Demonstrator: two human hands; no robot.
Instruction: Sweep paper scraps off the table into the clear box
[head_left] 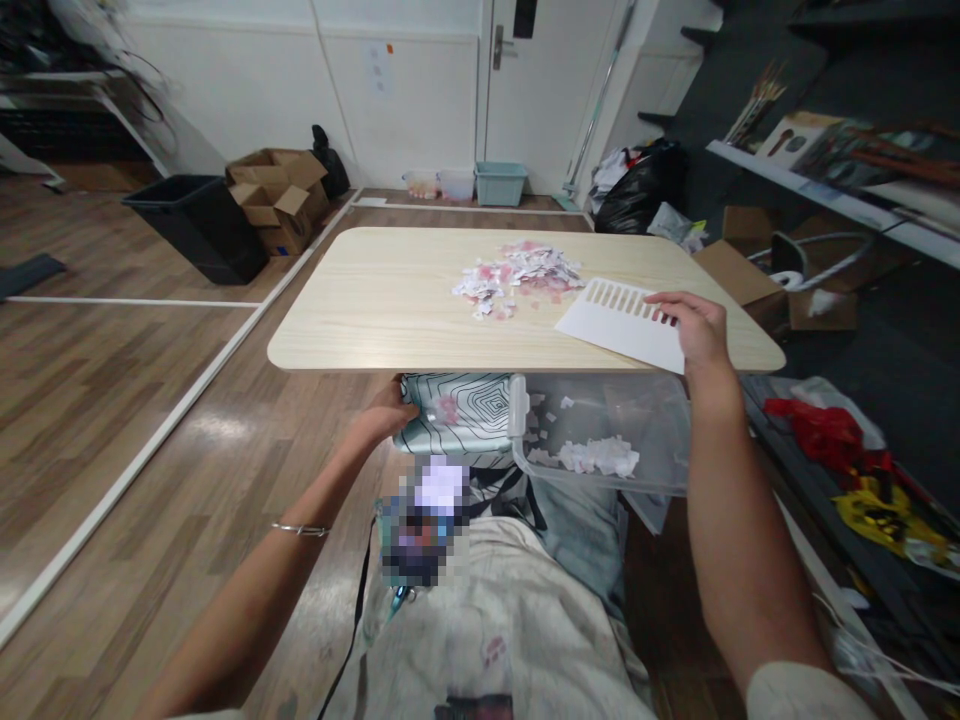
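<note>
Slotted white card sits gripped in right fingers; left fingers clasp patterned box.

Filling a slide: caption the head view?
Right hand holds slotted white sheet beside pink and white paper scraps; left hand grips pale, black-lined container.

- Soft, even indoor light brightens the pale tabletop and the white wall
- A hazy patch of glare shines off the wooden floor at left
- Dimness settles around the shelf at right
- Wide-angle distortion stretches the edges, corners smeared; paper scraps look soft, and pixelation masks a hanging badge
</note>
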